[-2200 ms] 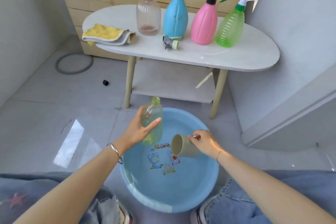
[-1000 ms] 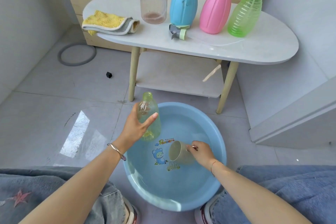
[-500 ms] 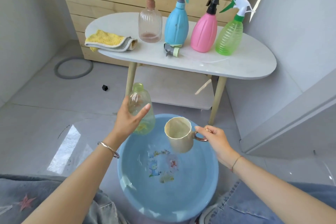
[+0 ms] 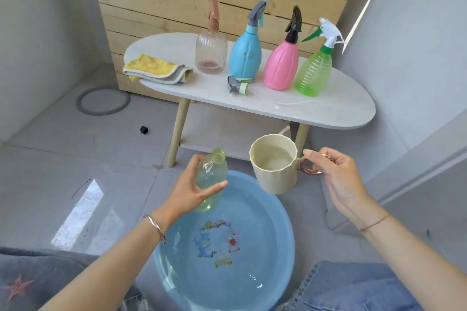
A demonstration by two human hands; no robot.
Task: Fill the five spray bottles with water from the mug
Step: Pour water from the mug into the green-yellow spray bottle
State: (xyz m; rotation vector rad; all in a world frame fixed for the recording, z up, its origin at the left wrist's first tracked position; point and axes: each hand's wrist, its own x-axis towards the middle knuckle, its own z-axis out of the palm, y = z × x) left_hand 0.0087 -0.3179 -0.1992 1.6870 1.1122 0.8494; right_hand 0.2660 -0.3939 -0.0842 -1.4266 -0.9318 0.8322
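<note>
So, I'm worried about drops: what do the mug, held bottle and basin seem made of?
Mug: matte cream, faceted walls, thick rim; plastic or ceramic, can't tell; shiny coppery metal-look handle. Bottle: thin clear greenish plastic, see-through, threaded neck. Basin: glossy blue plastic, glints on rim, printed cartoons.

Forearms reach forward, left hand (image 4: pixel 190 192) curled gripping, right hand (image 4: pixel 340 175) pinching.
</note>
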